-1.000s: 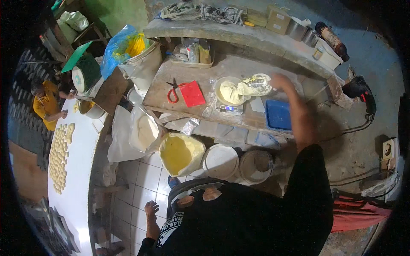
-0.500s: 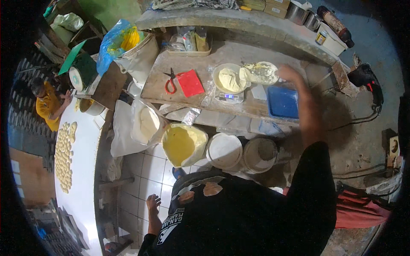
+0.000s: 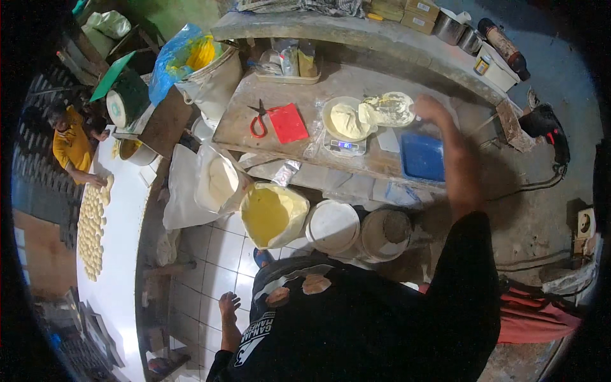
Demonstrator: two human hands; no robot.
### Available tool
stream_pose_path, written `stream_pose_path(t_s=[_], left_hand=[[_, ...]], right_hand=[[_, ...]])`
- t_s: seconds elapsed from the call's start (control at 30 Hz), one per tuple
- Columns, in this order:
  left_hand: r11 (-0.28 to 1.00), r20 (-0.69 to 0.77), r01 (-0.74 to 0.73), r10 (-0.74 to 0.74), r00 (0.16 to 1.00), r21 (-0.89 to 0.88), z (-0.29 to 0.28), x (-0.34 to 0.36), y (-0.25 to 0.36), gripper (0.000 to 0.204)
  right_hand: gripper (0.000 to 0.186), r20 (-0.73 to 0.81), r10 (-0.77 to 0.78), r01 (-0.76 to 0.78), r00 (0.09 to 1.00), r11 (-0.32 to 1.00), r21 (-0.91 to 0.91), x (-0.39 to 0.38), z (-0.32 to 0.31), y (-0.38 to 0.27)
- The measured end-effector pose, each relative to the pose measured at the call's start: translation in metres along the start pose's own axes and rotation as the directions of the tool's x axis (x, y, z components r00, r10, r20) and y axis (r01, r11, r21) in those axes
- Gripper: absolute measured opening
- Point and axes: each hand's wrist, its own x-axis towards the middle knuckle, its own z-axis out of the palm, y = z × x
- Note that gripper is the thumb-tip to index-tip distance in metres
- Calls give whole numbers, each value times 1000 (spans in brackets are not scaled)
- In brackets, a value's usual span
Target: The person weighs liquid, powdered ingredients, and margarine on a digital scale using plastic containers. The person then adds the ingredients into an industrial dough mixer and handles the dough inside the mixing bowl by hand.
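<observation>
At the far left, a co-worker in a yellow shirt (image 3: 69, 151) leaned over a white tabletop (image 3: 121, 254), one arm out to small pale dough pieces (image 3: 91, 235) lying close together. Further right, the person's left hand (image 3: 229, 302) hung low above the tiled floor, fingers loosely curled, with nothing visible in it. Beyond it, an open yellow-lined container (image 3: 266, 216) held a yellowish mass. On the wooden tabletop (image 3: 254, 95), orange-handled scissors (image 3: 258, 126) lay just beside a red packet (image 3: 288, 123). Next came a bowl (image 3: 327, 117) on a lit digital scale (image 3: 345, 148), with pale yellow powder (image 3: 344, 120) heaped in it. A pale scoop (image 3: 398, 109), its loaded tip at the bowl's right rim, was gripped at its near end by the right hand (image 3: 431, 108). Just below that forearm lay a blue tray (image 3: 421, 156). The step in hand looked like weighing out powder by the scoopful. The next move seemed to call for a steady wrist, small tilts and an eye on the display, keeping the scoop's weight off the bowl.
</observation>
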Motion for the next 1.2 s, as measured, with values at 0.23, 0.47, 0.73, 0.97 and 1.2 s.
stream_pose_path(t_s=[0.23, 0.47, 0.73, 0.97, 1.2], left_hand=[[999, -61, 33, -35, 998, -26, -3, -5, -14, 40], [996, -55, 15, -20, 998, -90, 0, -12, -15, 37], [993, -59, 67, -72, 996, -94, -17, -12, -31, 38], [999, -14, 33, -34, 999, -16, -14, 6, 0, 36], [998, 8, -53, 53, 999, 40, -7, 35, 51, 36]], right_hand=[[41, 71, 201, -182, 977, 959, -217, 17, -15, -83], [41, 56, 170, -158, 984, 972, -173, 43, 24, -68], [31, 180, 55, -82, 982, 985, 150, 24, 43, -10], [36, 172, 168, -237, 971, 780, 579, 0, 52, -13], [34, 67, 139, -151, 988, 778, 610, -5, 30, -33]])
